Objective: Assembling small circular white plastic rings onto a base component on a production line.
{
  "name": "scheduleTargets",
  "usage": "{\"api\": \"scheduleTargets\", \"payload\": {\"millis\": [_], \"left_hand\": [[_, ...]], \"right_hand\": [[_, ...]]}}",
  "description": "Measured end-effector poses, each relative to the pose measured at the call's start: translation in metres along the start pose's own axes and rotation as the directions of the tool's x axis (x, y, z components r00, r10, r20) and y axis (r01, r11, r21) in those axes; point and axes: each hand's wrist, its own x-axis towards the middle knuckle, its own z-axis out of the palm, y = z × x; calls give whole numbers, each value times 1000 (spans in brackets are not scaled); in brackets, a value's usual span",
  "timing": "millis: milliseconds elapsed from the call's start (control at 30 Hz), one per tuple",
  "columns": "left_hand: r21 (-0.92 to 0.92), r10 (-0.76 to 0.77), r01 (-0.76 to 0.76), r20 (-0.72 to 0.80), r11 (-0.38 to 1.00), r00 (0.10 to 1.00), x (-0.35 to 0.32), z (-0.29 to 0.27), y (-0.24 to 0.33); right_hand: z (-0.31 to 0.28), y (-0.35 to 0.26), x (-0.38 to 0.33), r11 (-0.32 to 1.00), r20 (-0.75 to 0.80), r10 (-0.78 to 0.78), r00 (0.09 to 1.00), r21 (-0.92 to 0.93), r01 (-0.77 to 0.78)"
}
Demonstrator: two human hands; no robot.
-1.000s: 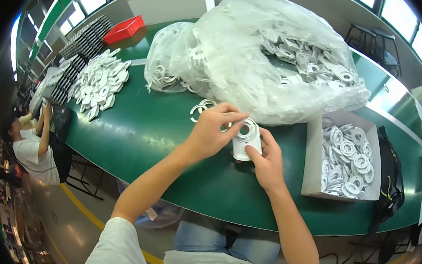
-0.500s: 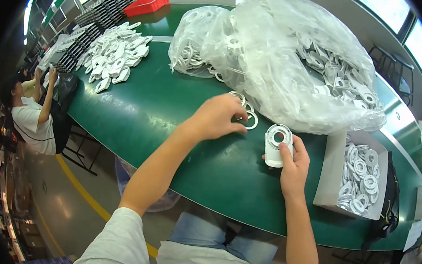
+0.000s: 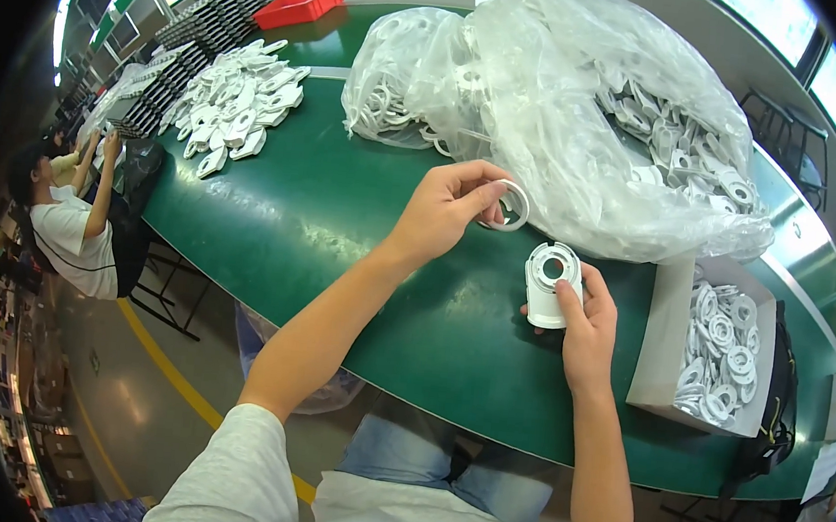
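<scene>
Green tabletop [image 3: 276, 184] leaves passage leftward; plastic bag [image 3: 549, 123] blocks ahead, white box [image 3: 663, 332] rightward.

the left hand [image 3: 450, 209] pinches a thin white ring [image 3: 520, 221] between thumb and fingers. the right hand [image 3: 589, 326] grips a flat white plate with a round opening [image 3: 545, 299]. toward the far edge of the glossy green table [image 3: 450, 353] lies a translucent plastic bag [image 3: 541, 103] of white parts. an open white cardboard box [image 3: 656, 341] of white rings stands toward the right end; a heap of elongated white pieces [image 3: 235, 101] lies toward the left end.
</scene>
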Motion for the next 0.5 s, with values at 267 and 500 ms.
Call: {"api": "scheduleTargets", "payload": {"millis": [267,500], "left_hand": [[232,11,-31,86,972,996,-18,28,12],[403,209,-252,149,880,967,-20,32,7]], "right_hand": [[1,-10,-1,973,180,140,974,155,-169],[3,-12,-2,980,216,156,964,86,-178]]}}
